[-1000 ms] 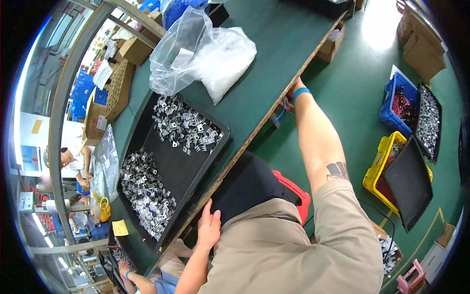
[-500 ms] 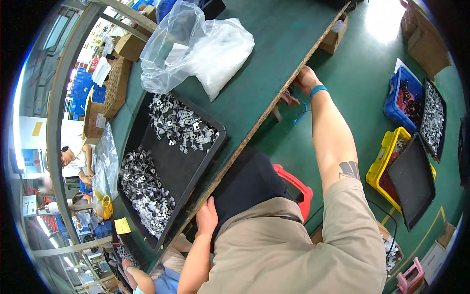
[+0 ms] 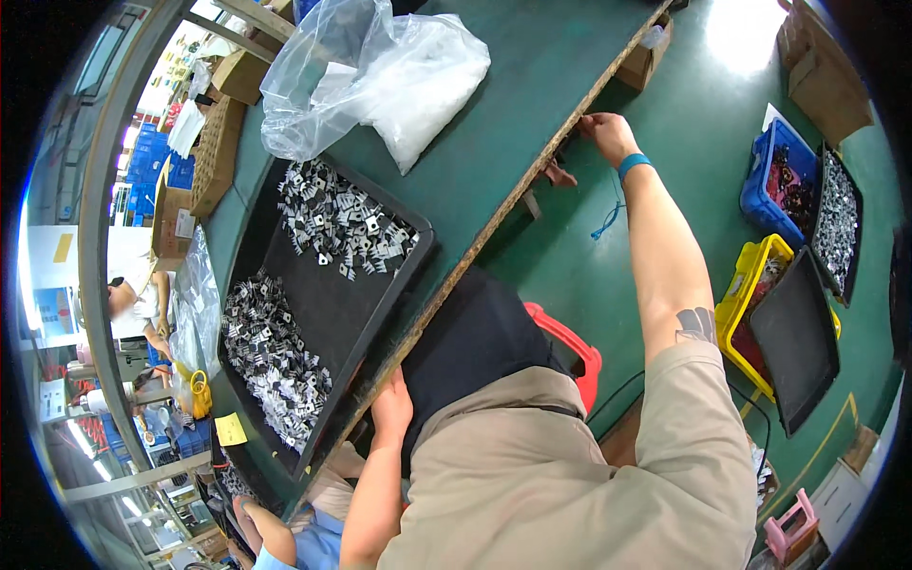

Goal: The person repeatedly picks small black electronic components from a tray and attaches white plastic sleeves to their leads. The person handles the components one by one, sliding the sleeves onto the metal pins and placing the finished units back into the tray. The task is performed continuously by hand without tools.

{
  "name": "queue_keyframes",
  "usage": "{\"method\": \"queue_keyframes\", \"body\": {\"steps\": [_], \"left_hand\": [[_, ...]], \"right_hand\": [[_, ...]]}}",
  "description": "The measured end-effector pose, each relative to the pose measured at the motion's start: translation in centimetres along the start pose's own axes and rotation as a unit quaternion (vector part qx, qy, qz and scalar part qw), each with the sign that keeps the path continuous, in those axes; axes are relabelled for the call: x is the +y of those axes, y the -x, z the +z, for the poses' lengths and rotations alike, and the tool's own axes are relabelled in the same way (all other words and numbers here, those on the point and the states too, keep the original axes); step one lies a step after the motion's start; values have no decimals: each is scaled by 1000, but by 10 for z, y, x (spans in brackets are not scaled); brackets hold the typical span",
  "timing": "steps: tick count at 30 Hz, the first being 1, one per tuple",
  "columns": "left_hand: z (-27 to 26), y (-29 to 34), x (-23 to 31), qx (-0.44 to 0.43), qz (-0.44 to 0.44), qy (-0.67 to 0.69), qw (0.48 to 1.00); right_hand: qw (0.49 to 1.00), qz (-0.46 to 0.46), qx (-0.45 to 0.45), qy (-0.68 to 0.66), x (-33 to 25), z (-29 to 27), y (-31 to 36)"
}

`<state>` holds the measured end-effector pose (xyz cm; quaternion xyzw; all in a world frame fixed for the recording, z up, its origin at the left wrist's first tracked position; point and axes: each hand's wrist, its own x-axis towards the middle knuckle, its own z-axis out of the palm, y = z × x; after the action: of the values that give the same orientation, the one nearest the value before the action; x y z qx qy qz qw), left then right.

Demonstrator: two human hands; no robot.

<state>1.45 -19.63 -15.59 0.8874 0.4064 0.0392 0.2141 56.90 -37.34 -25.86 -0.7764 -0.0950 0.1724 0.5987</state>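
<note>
My right hand [image 3: 610,138] is at the table's wooden edge [image 3: 521,190], its fingertips pinched together against it. What they hold, if anything, is too small to make out. A blue band [image 3: 634,165] circles that wrist, and a thin blue cord [image 3: 608,220] hangs below. My left hand [image 3: 391,408] rests against the same edge nearer my body, beside the black tray [image 3: 328,285]; most of its fingers are hidden. Two heaps of small metal clips, a far heap [image 3: 342,223] and a near heap [image 3: 275,356], lie in the tray.
A clear plastic bag [image 3: 427,85] with white contents lies beyond the tray. A red stool [image 3: 584,356] stands under my right arm. On the floor to the right are a blue crate [image 3: 760,185], a yellow crate [image 3: 727,328] and black trays [image 3: 807,332]. Another person's arm [image 3: 271,532] is at lower left.
My right hand has shifted slightly to the right and turned, its fingers now drawn to a pinch at the edge. The blue cord swings to the right. My left hand stays by the edge.
</note>
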Motion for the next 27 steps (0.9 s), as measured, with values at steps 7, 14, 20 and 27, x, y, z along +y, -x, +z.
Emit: {"method": "queue_keyframes", "body": {"steps": [7,14,20,27], "left_hand": [[-4,7,10,4,4,-9,1000],[-3,11,9,-15,-44,41,998],[-5,11,10,-22,-47,31,998],[-7,14,10,-27,-42,38,998]], "right_hand": [[986,96,-102,-94,-27,-16,18],[977,115,-130,-125,-29,-25,22],[986,107,-106,-73,-31,-24,20],[988,85,-123,33,-50,-25,13]]}}
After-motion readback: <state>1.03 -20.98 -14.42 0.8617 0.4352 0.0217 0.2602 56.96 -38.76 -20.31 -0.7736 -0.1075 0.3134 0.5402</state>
